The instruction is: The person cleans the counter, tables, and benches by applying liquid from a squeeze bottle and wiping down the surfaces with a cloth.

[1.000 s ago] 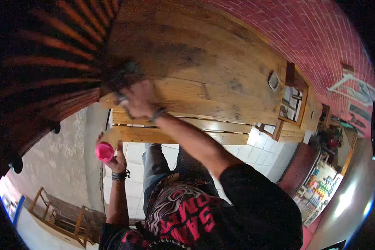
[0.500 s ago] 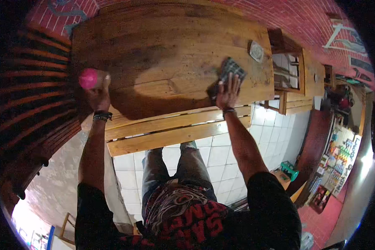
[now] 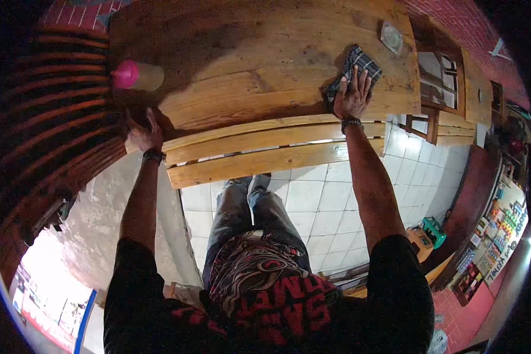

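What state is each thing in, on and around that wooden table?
Wooden table: partly in shadow
Checked cloth: rumpled, partly covered by the right hand
Right hand: open, palm down on the cloth
Left hand: open, apparently empty
Pink-ended container: on the table, unheld
Small dish: untouched, contents unclear

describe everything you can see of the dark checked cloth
The checked cloth is dark with paler crossing lines and looks like woven fabric. It lies rumpled on the wooden table. The right hand rests palm-down on it, hiding part, so its full outline and any folds beneath cannot be told.
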The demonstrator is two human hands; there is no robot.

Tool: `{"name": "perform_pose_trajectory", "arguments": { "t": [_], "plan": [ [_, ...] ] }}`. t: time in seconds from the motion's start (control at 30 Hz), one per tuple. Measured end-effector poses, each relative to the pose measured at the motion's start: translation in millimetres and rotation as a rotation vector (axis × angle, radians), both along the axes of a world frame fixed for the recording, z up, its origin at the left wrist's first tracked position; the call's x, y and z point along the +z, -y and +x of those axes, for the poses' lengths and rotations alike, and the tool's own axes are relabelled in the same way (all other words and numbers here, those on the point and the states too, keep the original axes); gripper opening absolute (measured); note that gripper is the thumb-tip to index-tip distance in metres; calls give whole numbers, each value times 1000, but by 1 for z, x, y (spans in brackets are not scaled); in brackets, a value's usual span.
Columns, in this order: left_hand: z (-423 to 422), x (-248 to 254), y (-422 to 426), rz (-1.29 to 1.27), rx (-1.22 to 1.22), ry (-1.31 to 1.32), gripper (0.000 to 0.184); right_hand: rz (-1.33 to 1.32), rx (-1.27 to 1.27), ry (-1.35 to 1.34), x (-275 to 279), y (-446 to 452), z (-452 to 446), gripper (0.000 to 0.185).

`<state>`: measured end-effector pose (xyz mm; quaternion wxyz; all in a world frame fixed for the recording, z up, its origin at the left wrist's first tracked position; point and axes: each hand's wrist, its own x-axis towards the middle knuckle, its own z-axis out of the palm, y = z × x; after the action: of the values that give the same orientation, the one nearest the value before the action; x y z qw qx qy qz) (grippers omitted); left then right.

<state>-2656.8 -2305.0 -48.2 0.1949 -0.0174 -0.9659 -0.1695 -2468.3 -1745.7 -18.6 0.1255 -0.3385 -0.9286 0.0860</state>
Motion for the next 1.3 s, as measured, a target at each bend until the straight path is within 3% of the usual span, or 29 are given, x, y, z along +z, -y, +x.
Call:
{"name": "perform_pose_trajectory", "arguments": {
  "t": [0.13,0.23,0.33,0.4,0.47,0.57,0.63,0.67,0.7,0.73,0.8,0.87,0.93,0.97,1.07,1.13,1.2,1.23,1.3],
  "plan": [
    [-8,-33,11,-33,63,145,94,41,32,-59,-12,-2,5,60],
    [-13,-5,-5,61,34,129,92,57,130,-229,-23,-5,14,54],
    [-12,-3,-4,-195,27,-57,91,40,243,-229,-19,14,54,56],
    [-10,6,-12,-51,21,89,80,-3,252,-196,-14,48,90,58],
    [-4,13,-17,7,85,173,82,-258,167,-367,-25,83,128,60],
    [-7,22,-22,-64,75,128,86,-415,96,-249,-76,118,179,63],
    [2,47,-40,22,213,402,86,-432,86,-150,-126,130,195,65],
    [1,43,-37,12,209,398,86,-441,85,-46,-155,136,203,66],
    [-1,39,-33,-21,215,388,85,-400,87,7,-198,141,207,66],
    [-3,33,-29,-53,221,376,85,-410,85,3,-209,155,190,66],
    [-7,21,-18,-46,134,259,84,-109,55,131,-205,206,138,64],
    [-9,12,-10,-35,45,148,84,-259,355,301,-186,259,85,65],
    [-14,11,-6,-56,73,193,84,-179,556,111,-204,341,55,69],
    [-16,9,-4,-63,79,204,84,-277,652,181,-185,375,41,68],
    [-16,9,-2,-62,13,112,86,-372,1089,-17,-204,459,38,70],
    [-14,15,-5,-29,-13,135,88,-503,1160,-69,-202,465,52,74],
    [-12,14,-4,-50,-2,116,89,-375,1131,65,-198,423,59,73],
    [-14,12,-3,-68,9,85,89,-483,997,99,-182,384,66,71],
    [-31,-19,14,22,-25,73,89,-291,659,163,-186,314,98,66]
  ]
}}
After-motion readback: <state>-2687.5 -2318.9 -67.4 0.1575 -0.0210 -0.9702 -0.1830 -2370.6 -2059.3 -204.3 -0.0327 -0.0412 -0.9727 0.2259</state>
